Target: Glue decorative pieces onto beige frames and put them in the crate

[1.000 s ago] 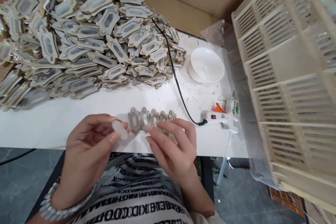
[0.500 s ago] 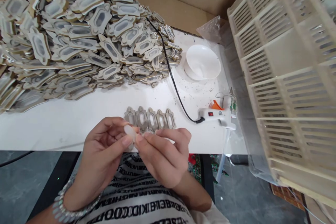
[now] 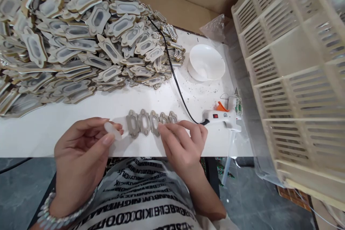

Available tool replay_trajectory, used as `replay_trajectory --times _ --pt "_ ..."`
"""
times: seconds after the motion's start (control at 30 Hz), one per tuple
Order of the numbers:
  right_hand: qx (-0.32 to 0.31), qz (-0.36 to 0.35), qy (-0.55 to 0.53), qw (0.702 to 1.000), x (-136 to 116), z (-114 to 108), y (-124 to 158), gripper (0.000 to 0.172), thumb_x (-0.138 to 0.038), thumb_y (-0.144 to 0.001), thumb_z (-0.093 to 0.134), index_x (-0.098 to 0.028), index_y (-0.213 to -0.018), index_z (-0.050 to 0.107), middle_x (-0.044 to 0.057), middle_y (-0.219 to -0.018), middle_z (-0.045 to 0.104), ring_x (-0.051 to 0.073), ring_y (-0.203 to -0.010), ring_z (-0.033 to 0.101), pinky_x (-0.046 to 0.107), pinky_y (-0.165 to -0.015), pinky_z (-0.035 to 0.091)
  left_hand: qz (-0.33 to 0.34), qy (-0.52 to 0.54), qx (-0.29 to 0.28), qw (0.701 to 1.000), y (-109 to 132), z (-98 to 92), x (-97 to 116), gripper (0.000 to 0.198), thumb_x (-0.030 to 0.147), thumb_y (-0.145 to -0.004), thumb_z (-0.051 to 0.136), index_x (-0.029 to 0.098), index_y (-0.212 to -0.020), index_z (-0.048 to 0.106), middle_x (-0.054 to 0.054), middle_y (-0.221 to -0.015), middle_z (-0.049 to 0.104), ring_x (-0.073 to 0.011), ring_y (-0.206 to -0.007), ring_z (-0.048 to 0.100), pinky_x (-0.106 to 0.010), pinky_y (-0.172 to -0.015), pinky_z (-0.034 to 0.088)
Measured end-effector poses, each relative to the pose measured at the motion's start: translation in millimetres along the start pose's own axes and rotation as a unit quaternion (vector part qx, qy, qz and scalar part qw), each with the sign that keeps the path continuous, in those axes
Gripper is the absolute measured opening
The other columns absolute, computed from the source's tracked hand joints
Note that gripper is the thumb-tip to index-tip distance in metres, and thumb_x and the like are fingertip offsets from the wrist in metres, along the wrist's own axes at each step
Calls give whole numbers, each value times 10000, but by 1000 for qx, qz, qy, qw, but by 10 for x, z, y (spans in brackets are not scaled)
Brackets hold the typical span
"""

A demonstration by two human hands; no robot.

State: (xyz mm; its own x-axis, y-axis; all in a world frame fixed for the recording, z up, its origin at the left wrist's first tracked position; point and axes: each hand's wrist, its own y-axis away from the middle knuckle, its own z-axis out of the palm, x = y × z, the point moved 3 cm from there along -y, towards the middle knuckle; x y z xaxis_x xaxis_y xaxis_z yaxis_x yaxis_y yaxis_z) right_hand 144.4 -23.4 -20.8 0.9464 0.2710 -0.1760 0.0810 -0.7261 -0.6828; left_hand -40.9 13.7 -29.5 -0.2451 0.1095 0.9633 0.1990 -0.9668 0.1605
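Grey-white frames with tan edges lie heaped in a large pile (image 3: 78, 32) over the far left of the white table (image 3: 67, 113), overlapping at many angles. Below the table's near edge, a dark cable (image 3: 14, 165) crosses the grey floor at far left. A beaded bracelet (image 3: 54, 212) circles the wrist of the left hand (image 3: 81, 147), whose thumb and fingertips pinch a translucent white oval piece (image 3: 112, 131) above the near edge of the table; the other fingers curl loosely behind it.

Just right of that oval, a row of five small frames (image 3: 145, 122) stretches across the table, each set lengthwise away from the person. Below it shows a white shirt (image 3: 142, 201) with black lettering. The right hand (image 3: 185, 147) hangs over the right end of the row, fingers bent and tips close together, partly covering the last frames; whether they grip anything cannot be told.

Past the row, a black cord (image 3: 176, 82) runs from the pile to a white glue gun (image 3: 219, 116) with a red switch. A white bowl (image 3: 194, 70) sits beyond, near a crumpled clear bag (image 3: 214, 27). An orange part (image 3: 222, 106) shows beside the gun, and a pale rod (image 3: 229, 158) extends below it. A cream slatted crate (image 3: 291, 57) fills the right side.
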Motion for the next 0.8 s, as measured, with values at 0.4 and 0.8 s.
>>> replay_trajectory --times 0.4,0.8 --pt "0 1 12 1000 -63 48 -19 99 -128 -882 703 -178 -797 689 -29 -729 735 158 -801 588 360 -749 349 4 -8 6 1000 -9 -20 6 261 211 -613 871 308 -833 770 80 -761 775 -100 -725 750 -155 -795 611" --pt "-32 -4 26 999 -75 57 -51 125 -94 -868 687 -199 -801 703 -35 -747 724 159 -827 591 355 -767 335 -5 -18 20 1000 -17 -6 20 288 119 -583 777 293 -812 777 66 -739 774 -117 -701 753 -168 -777 616"
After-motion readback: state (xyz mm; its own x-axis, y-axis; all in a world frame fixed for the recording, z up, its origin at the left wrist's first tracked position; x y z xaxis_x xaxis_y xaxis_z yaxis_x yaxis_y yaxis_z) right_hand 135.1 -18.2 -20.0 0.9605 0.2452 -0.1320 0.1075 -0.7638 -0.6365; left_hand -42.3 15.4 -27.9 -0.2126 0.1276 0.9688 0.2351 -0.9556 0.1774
